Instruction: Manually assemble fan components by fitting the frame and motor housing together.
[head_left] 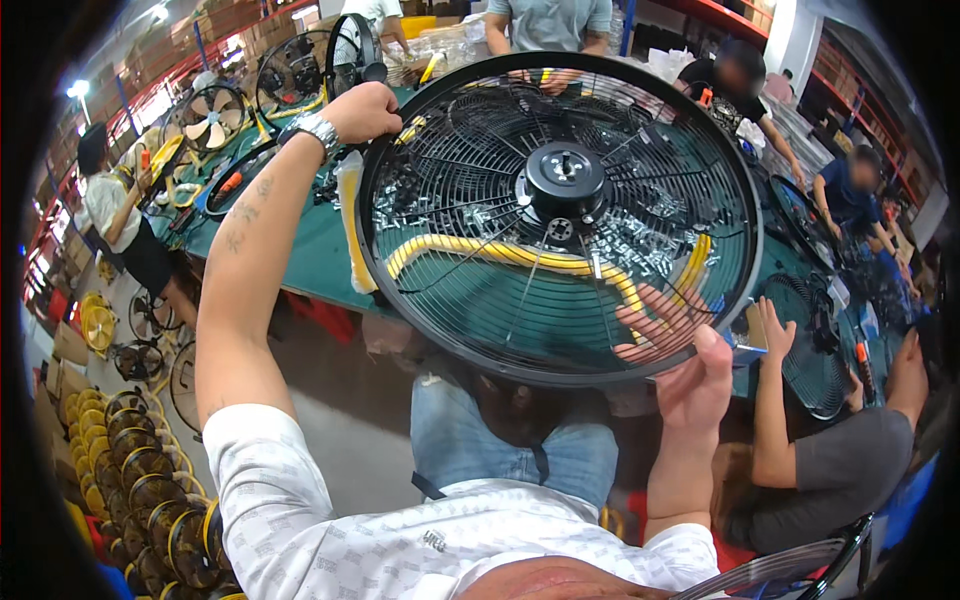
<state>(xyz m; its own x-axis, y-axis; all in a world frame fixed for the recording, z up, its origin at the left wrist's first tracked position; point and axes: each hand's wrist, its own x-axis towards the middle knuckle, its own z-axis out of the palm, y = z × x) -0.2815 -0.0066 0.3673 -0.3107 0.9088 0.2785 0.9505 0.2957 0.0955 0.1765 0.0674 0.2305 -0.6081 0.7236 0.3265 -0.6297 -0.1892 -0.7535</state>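
Green and long, the counter [315, 255] runs through a crowded workshop, strewn with fan parts. Above it the person holds up a big round black wire fan guard [560, 215] with a black hub at its centre, tilted toward the camera. The left hand [362, 110] is closed over the guard's upper left rim, a metal watch [312, 128] on that wrist. The right hand [690, 365] grips the lower right rim, thumb in front and fingers curled behind the wires. A clear plastic bag with a yellowish edge [350, 225] lies on the counter just beside the guard's left rim. Through the mesh a yellow hose [500, 252] and small clear packets show only blurrily. Stacks of yellow-rimmed discs [135, 480] on the floor are cut off at the lower left. A seated co-worker's arm [770, 400] reaches toward another guard [812, 350] at right.
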